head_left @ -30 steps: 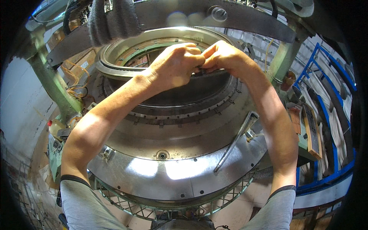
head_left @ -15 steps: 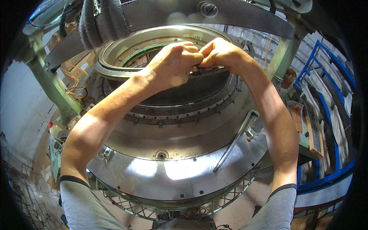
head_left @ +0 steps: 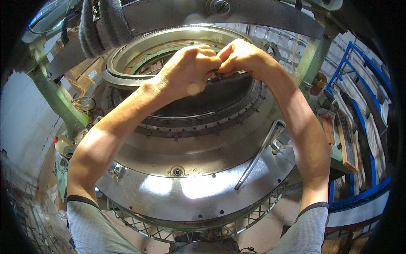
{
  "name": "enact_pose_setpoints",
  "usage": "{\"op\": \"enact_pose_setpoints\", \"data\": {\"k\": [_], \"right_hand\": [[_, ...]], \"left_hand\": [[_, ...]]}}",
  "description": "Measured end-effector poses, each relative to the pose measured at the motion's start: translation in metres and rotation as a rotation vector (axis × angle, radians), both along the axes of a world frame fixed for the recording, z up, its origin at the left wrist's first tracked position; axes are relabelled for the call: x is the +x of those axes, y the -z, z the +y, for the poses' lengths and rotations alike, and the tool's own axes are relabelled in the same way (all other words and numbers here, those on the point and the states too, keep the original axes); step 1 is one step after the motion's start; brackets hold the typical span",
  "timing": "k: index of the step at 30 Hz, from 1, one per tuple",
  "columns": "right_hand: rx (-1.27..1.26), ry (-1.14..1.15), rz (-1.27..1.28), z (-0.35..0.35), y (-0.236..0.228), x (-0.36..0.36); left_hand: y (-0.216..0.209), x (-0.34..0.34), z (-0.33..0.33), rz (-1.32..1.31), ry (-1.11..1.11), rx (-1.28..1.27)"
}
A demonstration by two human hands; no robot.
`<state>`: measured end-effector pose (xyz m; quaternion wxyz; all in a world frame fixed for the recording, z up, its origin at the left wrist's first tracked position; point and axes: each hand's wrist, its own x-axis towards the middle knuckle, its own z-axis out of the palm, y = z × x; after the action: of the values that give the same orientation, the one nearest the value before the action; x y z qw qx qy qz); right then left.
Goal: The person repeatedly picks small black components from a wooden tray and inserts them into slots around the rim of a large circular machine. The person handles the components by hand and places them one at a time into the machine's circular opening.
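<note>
Both of my hands meet at the near rim of a large round metal cylinder (head_left: 122, 79), which is part of a big circular machine. My left hand (head_left: 188, 70) is closed, its fingers curled in toward the right hand. Thumb and fingers of my right hand (head_left: 241, 59) are pinched together right beside it. A small dark piece (head_left: 215, 77) shows just under the fingertips, too hidden to name. Whatever the fingers grip is covered by the hands. Below, a metal wrench-like bar (head_left: 259, 156) with a bent end lies on the machine's shiny ring-shaped plate (head_left: 160, 199).
A curved grey metal beam (head_left: 177, 19) spans above the cylinder, with fuzzy grey padding (head_left: 103, 27) hanging at its left. Green posts (head_left: 59, 95) stand at both sides. A blue rack (head_left: 359, 114) with white cloth is at the right. A red-capped bottle (head_left: 62, 142) stands at the left.
The view has shifted slightly, so the beam and grey padding sit a little further left and higher. My hands keep nearly the same closed pose at the rim.
</note>
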<state>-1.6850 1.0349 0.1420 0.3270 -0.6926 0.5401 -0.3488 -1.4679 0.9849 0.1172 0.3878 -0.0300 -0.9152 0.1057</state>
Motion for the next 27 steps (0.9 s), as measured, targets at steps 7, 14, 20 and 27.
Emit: {"op": "enact_pose_setpoints", "data": {"k": [7, 14, 20, 27], "right_hand": [[0.015, 0.012, -0.027, 0.001, 0.001, -0.004], [0.015, -0.005, -0.023, 0.001, 0.001, -0.007], [-0.023, 0.0, 0.028, 0.005, 0.0, -0.005], [-0.03, -0.041, 0.11, 0.002, -0.008, -0.004]], "left_hand": [[0.001, -0.004, 0.001, 0.002, 0.019, 0.02], [0.001, -0.009, 0.001, -0.01, 0.004, 0.026], [0.001, -0.011, 0.001, -0.021, -0.019, 0.013], [0.001, -0.011, 0.001, -0.009, -0.017, 0.014]]}}
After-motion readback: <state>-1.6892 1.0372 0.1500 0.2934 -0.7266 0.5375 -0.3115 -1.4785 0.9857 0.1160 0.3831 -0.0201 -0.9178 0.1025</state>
